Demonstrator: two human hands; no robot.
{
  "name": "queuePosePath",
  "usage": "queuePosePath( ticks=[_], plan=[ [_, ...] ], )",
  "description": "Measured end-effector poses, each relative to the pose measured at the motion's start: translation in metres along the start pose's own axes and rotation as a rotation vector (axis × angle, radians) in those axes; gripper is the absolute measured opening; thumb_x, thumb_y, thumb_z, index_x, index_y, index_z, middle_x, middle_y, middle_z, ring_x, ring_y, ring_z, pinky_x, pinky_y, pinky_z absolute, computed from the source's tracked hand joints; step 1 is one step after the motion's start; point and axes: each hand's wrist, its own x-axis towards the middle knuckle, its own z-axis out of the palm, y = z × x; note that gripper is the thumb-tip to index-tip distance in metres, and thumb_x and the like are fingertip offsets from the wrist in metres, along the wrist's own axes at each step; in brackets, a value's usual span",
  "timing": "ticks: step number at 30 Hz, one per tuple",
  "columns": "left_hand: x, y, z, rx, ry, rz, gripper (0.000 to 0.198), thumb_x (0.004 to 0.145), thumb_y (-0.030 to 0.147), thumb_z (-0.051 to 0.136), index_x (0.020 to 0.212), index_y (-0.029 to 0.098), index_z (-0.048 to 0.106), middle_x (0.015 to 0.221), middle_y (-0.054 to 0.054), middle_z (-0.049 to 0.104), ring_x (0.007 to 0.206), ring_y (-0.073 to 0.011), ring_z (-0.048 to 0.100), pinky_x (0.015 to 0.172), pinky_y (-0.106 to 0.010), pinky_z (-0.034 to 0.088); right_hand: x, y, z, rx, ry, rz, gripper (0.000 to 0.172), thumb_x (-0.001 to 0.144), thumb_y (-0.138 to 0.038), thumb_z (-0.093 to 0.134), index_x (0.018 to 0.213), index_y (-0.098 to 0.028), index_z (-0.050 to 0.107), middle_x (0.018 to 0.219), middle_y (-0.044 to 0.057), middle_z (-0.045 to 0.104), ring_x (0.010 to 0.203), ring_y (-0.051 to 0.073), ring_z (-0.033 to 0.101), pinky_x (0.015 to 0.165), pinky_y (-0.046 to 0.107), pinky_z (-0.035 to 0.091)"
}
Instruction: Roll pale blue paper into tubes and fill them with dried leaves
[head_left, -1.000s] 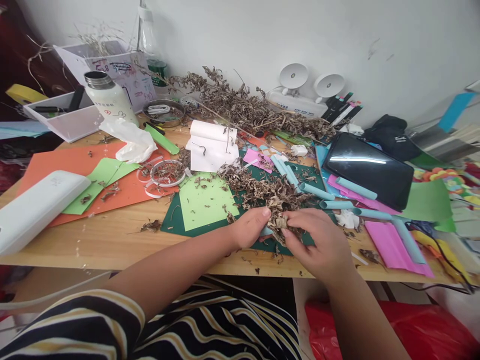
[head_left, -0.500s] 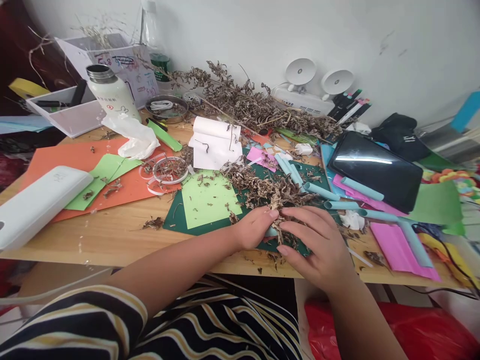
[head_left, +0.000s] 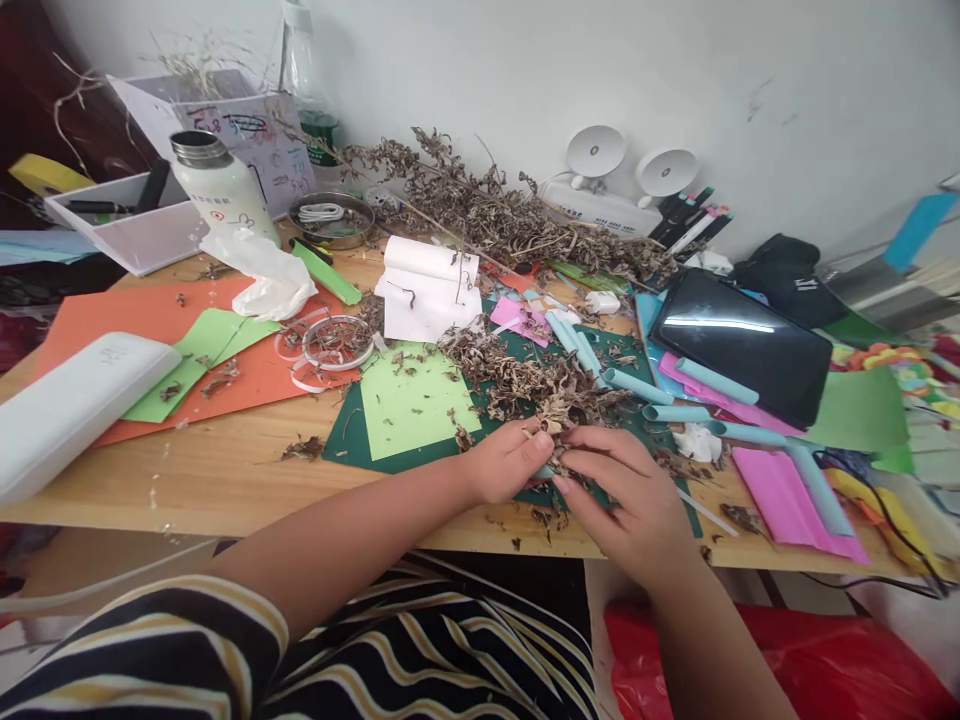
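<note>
My left hand (head_left: 508, 462) is closed, its thumb pressing on a clump of dried leaves (head_left: 553, 412) just above the table's front edge. Below that thumb, part of a light-blue paper piece (head_left: 541, 473) shows between the hands; it looks like a rolled tube, mostly hidden by fingers. My right hand (head_left: 626, 505) comes in from the right with curled fingers, its fingertips pinching at the same leaves. Behind both hands a loose heap of dried leaves (head_left: 517, 370) covers much of a dark green mat (head_left: 349, 425). A light green paper sheet (head_left: 409, 405) lies left of the heap.
Several blue paper tubes (head_left: 716, 380) lie at right, near a black tablet (head_left: 742, 345) and folded pink paper (head_left: 784, 500). At left are a white power bank (head_left: 82, 410), orange paper (head_left: 97, 320) and a tape roll (head_left: 339, 343). Dried branches (head_left: 480, 200) lie at the back.
My right hand's thumb and fingers have drawn in closer to my left thumb. The leaves between the hands have shifted, and the left thumb now presses lower over them. The view has tilted slightly.
</note>
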Motion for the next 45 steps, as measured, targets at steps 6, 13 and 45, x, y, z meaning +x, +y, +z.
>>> queuePosePath(
  ticks=[6, 13, 45],
  plan=[
    [0.001, -0.001, 0.0, -0.035, -0.003, -0.006, 0.063, 0.074, 0.065, 0.018, 0.084, 0.01, 0.047, 0.052, 0.002, 0.04, 0.045, -0.0075, 0.035, 0.044, -0.022, 0.031, -0.001, 0.004, 0.006, 0.092, 0.092, 0.077, 0.014, 0.07, -0.013, 0.055, 0.08, -0.021, 0.052, 0.074, 0.002, 0.058, 0.073, 0.015, 0.055, 0.063, 0.028, 0.046],
    [0.001, -0.002, -0.001, 0.012, -0.017, -0.011, 0.064, 0.074, 0.066, 0.015, 0.077, 0.011, 0.048, 0.05, 0.002, 0.038, 0.046, -0.0081, 0.034, 0.046, -0.023, 0.032, -0.001, 0.003, 0.002, -0.011, 0.1, -0.014, 0.017, 0.07, -0.009, 0.052, 0.083, -0.019, 0.054, 0.088, 0.006, 0.056, 0.079, 0.017, 0.053, 0.067, 0.033, 0.044],
    [0.002, -0.001, -0.002, 0.12, -0.036, 0.002, 0.061, 0.073, 0.066, 0.009, 0.063, 0.014, 0.04, 0.05, 0.0, 0.039, 0.05, -0.0096, 0.035, 0.048, -0.024, 0.034, 0.009, -0.007, -0.02, -0.321, -0.274, -0.007, 0.02, 0.075, -0.02, 0.043, 0.088, -0.024, 0.059, 0.116, 0.002, 0.05, 0.094, 0.023, 0.045, 0.075, 0.039, 0.037]
  ],
)
